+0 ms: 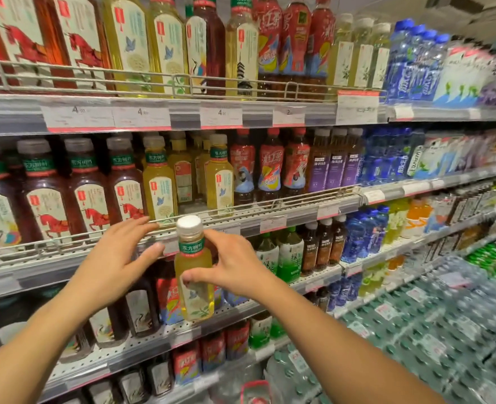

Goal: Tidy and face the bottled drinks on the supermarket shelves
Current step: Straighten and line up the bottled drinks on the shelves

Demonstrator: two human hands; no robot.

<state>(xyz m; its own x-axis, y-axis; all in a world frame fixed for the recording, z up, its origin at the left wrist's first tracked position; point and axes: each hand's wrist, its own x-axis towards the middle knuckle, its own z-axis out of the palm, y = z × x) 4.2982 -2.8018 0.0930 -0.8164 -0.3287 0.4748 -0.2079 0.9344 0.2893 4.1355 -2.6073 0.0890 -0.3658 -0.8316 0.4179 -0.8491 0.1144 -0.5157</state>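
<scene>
Right hand [235, 266] pinches the yellow bottle [193, 275] in mid-air before the shelf [241, 221], left hand [118, 258] loose and empty beside it — next, I'd guess, slotting it label-out into the yellow row's gap.

My right hand [235, 266] grips a yellow tea bottle [193, 269] upright before the shelf [299, 220], my left hand [118, 258] open beside it.

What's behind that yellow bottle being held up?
Behind the yellow bottle show shelf edges and red-labelled bottles on a lower shelf; it covers whatever stands directly behind.
</scene>
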